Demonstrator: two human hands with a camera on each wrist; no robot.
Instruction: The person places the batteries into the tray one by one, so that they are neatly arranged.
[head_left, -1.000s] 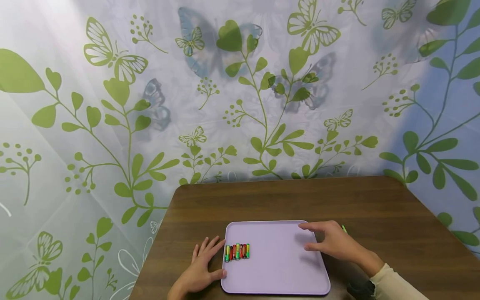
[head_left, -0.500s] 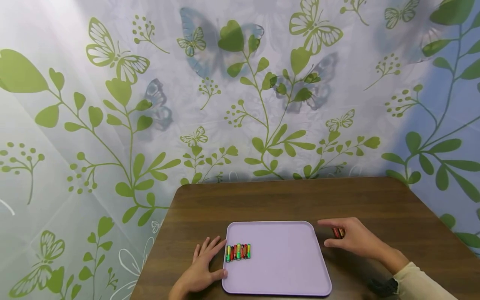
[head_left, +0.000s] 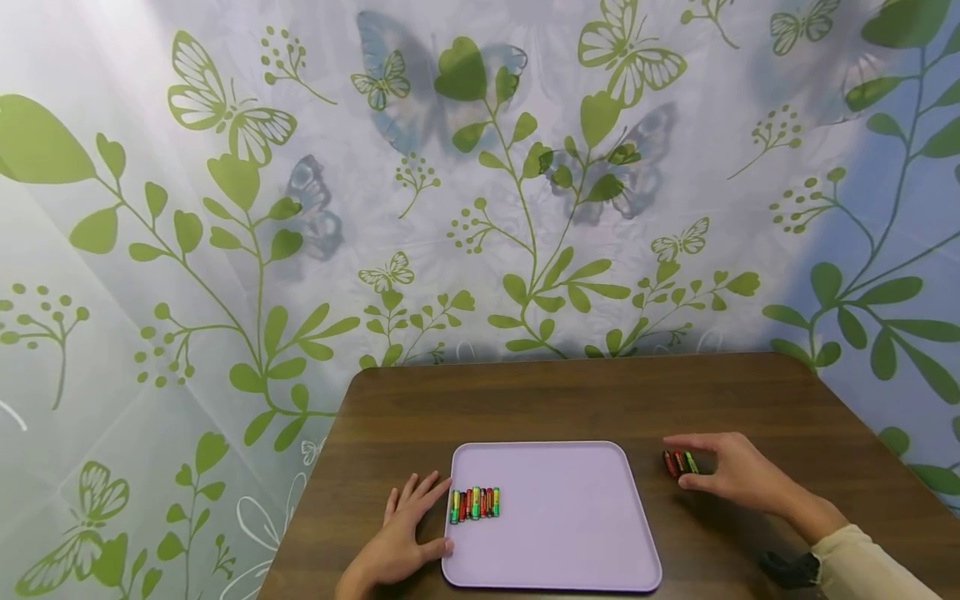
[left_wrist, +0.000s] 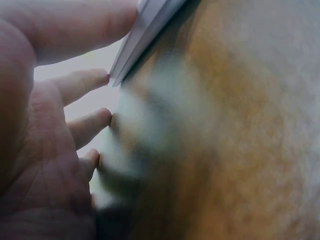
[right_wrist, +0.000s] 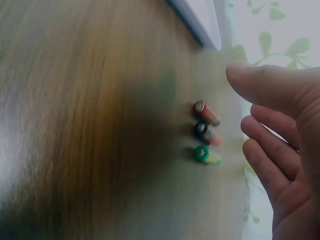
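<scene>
A row of several red, green and yellow batteries (head_left: 475, 504) lies along the left side of the lilac tray (head_left: 566, 517). My left hand (head_left: 397, 537) is spread at the tray's left edge, thumb and fingertips right at the rim; the left wrist view shows its fingers (left_wrist: 87, 125) against the tray rim (left_wrist: 145, 37). Three more batteries (head_left: 679, 463), two reddish and one green, lie side by side on the table right of the tray. Over them my right hand (head_left: 742, 475) hovers with thumb and fingers apart, holding nothing. In the right wrist view a green-ended battery (right_wrist: 204, 154) is nearest the bottom.
The brown wooden table (head_left: 570, 400) carries everything and ends at a hanging cloth (head_left: 480, 208) printed with green leaves and butterflies. A dark band (head_left: 790, 569) shows at the right wrist beside a cream sleeve (head_left: 870, 562).
My right hand has moved right, from above the tray's right edge to the three loose batteries, which have come into view. My left hand and the row of batteries have stayed put.
</scene>
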